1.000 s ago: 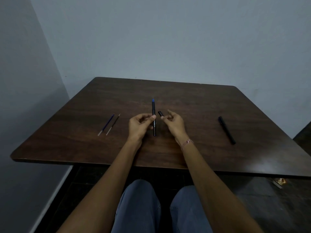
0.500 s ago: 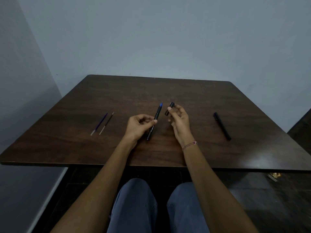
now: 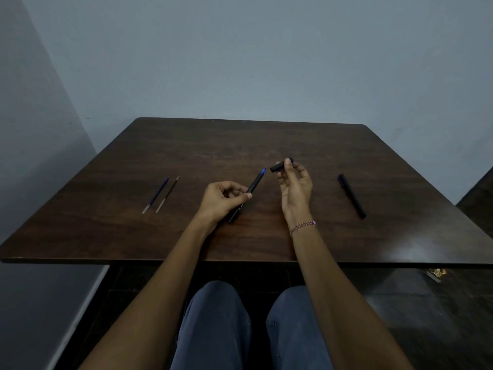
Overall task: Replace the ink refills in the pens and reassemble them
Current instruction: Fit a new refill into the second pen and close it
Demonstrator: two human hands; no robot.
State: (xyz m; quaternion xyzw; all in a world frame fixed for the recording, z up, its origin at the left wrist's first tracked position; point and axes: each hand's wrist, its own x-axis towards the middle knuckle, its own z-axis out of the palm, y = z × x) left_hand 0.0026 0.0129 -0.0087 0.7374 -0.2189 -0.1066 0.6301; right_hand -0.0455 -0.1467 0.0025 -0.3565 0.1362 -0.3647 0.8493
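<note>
Table [image 3: 266,140], dark wood, is seen beneath both hands. Left hand [image 3: 221,200] is curled round the rear half of a pen [image 3: 254,182], with the barrel pinched between thumb and forefinger. The pen is held tilted, its blue tip pointed up and away toward the right hand; its rear end is low, and contact with the tabletop cannot be made out. Right hand [image 3: 296,188] is raised just right of the pen tip, fingers bent, with a cap [image 3: 278,166] pinched between thumb and fingertips. The cap is held roughly level, near the tip but apart from it.

Second pen [image 3: 352,196], black, is laid flat on the table well to the right of the right hand.

Blue refill [image 3: 157,194] and dark refill [image 3: 168,193] are laid side by side, nearly parallel, well to the left of the left hand; the dark one is the nearer to that hand. Pale ends are turned toward the person.

Bracelet [image 3: 302,226] is worn on the right wrist.
</note>
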